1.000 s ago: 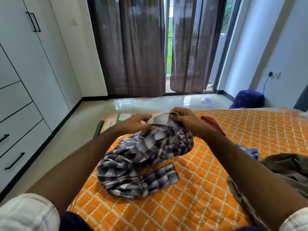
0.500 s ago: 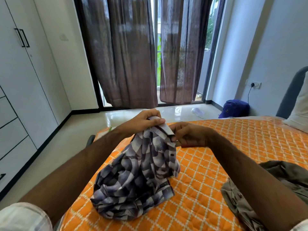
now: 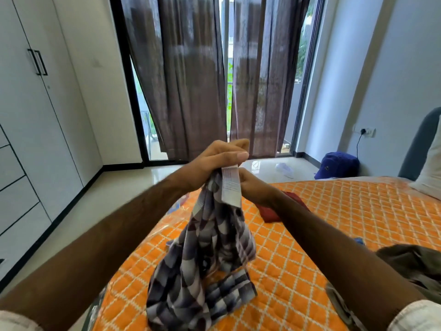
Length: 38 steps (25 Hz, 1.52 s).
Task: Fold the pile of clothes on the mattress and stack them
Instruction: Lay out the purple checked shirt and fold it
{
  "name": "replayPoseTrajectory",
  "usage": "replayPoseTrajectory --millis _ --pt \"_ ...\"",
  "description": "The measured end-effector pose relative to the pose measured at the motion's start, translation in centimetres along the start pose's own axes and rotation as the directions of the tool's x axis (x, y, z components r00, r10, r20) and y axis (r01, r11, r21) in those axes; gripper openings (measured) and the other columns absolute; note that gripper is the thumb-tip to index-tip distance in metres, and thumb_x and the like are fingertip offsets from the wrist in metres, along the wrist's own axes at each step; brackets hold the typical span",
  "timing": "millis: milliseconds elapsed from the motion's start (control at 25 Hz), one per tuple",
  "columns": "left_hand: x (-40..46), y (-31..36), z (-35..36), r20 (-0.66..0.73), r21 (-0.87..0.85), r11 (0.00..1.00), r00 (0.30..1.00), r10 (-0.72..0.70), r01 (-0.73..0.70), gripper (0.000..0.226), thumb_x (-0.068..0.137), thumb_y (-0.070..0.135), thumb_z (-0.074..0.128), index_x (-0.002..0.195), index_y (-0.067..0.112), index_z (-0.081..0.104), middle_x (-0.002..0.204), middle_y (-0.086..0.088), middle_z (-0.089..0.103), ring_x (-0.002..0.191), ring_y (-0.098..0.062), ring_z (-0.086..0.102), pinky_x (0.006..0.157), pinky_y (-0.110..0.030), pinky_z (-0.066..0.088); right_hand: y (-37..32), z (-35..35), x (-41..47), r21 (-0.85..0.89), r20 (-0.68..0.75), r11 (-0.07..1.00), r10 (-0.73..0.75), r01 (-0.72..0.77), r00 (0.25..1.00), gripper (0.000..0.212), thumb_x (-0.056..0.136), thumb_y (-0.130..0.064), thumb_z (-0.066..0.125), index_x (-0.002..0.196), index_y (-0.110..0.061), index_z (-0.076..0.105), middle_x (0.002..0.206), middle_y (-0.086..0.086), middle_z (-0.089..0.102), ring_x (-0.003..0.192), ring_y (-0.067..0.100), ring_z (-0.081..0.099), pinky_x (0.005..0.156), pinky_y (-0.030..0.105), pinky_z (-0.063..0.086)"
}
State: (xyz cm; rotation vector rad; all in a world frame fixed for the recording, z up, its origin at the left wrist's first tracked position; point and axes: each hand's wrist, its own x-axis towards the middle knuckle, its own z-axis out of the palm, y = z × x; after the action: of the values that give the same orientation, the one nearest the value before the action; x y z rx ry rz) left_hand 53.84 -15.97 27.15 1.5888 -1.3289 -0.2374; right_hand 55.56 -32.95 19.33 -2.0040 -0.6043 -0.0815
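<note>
A grey-and-blue patterned shirt (image 3: 210, 261) hangs bunched above the orange quilted mattress (image 3: 322, 235), with its lower end resting on the quilt. My left hand (image 3: 214, 163) grips the top of the shirt from above, fingers curled round the fabric. My right hand (image 3: 253, 187) pinches the pale inner band of the shirt just below and to the right. A dark red garment (image 3: 269, 212) lies flat behind my right forearm. At the right edge an olive-brown garment (image 3: 410, 263) is crumpled on the mattress.
White wardrobe doors and drawers (image 3: 31, 144) line the left wall. Brown curtains (image 3: 210, 75) hang before the glass door ahead. A blue bag (image 3: 338, 164) sits on the floor by the right wall, below a wall socket. A white pillow (image 3: 429, 173) lies at the far right.
Both hands have risen and drawn together, lifting the patterned shirt so that it hangs long and narrow. The view has tilted upward.
</note>
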Motion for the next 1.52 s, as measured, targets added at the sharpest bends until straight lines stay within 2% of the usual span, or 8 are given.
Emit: replayPoseTrajectory --millis 120,240,360,520,800,1160,1360,1520 --pt "-0.2 -0.6 -3.8 -0.03 0.59 0.8 0.986 0.163 -0.114 0.039 0.097 0.043 0.054 0.07 0.016 0.062 0.092 -0.012 0.044 0.092 -0.013 0.047 0.085 -0.03 0.037 -1.2 -3.1 1.6 0.013 -0.117 0.999 -0.036 0.037 0.993 0.021 0.093 -0.002 0.065 0.086 -0.02 0.072 0.079 -0.011 0.07 0.076 -0.002 0.061 0.071 0.017 0.049" --pt "0.0 -3.9 -7.5 -0.272 0.881 0.435 0.952 0.144 0.186 0.044 0.089 0.074 0.046 0.073 0.033 0.051 0.11 0.002 0.046 0.104 -0.023 0.046 0.088 -0.043 0.039 -1.8 -7.8 3.4 -0.274 -0.402 0.961 -0.069 -0.048 0.913 0.028 0.089 -0.028 0.073 0.061 -0.031 0.07 0.058 -0.012 0.053 0.056 -0.003 0.043 0.055 0.028 0.037" --pt "1.8 -4.8 -7.8 -0.38 0.782 0.508 0.922 -0.068 0.36 0.033 0.088 0.05 0.066 0.075 0.028 0.045 0.094 0.002 0.053 0.089 -0.027 0.059 0.079 -0.041 0.05 -4.0 -9.2 4.0 -0.482 -0.518 0.864 -0.148 -0.144 0.842 0.024 0.088 -0.046 0.065 0.073 -0.029 0.073 0.057 -0.013 0.061 0.055 0.002 0.054 0.054 0.031 0.046" --pt "5.2 -1.4 -8.5 -0.432 0.809 0.517 0.879 0.202 0.279 0.014 0.089 0.006 0.066 0.092 0.018 0.059 0.096 -0.002 0.061 0.084 -0.026 0.062 0.077 -0.046 0.055 -9.1 -12.5 2.8 -0.582 -0.582 0.807 -0.33 -0.098 0.743 0.022 0.091 -0.039 0.073 0.077 -0.023 0.072 0.059 -0.011 0.06 0.05 0.0 0.05 0.049 0.018 0.035" --pt "9.5 5.1 -12.5 -0.499 0.848 0.441 0.725 0.474 0.295 0.02 0.091 -0.002 0.053 0.103 0.012 0.058 0.108 -0.006 0.055 0.085 -0.033 0.065 0.077 -0.05 0.057 -9.0 -17.5 -0.1 -0.575 -0.431 0.798 -0.108 -0.181 0.896 0.014 0.094 -0.026 0.071 0.084 -0.025 0.061 0.072 -0.009 0.062 0.058 -0.003 0.056 0.06 0.022 0.04" --pt "3.9 1.0 -13.7 -0.313 0.638 0.741 0.95 0.0 0.21 0.041 0.08 0.014 0.082 0.106 0.028 0.054 0.1 0.004 0.067 0.087 -0.007 0.069 0.077 -0.032 0.06 -6.1 -21.9 -4.3 -0.098 -0.5 0.987 0.059 -0.124 0.864 0.023 0.086 -0.016 0.079 0.096 -0.003 0.063 0.085 0.011 0.074 0.074 0.014 0.069 0.067 0.026 0.055" --pt "2.8 -1.4 -13.9 -0.333 0.707 0.672 0.942 0.04 0.222 0.007 0.087 0.027 0.074 0.091 0.021 0.072 0.085 0.009 0.072 0.081 -0.005 0.069 0.078 -0.036 0.06 -5.1 -21.9 -4.8 -0.226 -0.334 0.941 0.167 -0.251 0.928 0.027 0.095 -0.033 0.068 0.075 -0.014 0.069 0.066 0.001 0.062 0.061 0.011 0.058 0.059 0.02 0.045" --pt "2.2 -3.1 -13.0 -0.126 0.916 0.394 0.987 0.095 0.079 0.039 0.095 0.021 0.066 0.132 0.024 0.052 0.103 0.002 0.071 0.089 -0.012 0.071 0.083 -0.032 0.06 -4.4 -21.4 -4.3 -0.529 -0.329 0.82 0.04 -0.219 0.944 0.024 0.098 -0.028 0.064 0.076 -0.021 0.067 0.063 -0.011 0.059 0.053 0.0 0.054 0.061 0.017 0.042"
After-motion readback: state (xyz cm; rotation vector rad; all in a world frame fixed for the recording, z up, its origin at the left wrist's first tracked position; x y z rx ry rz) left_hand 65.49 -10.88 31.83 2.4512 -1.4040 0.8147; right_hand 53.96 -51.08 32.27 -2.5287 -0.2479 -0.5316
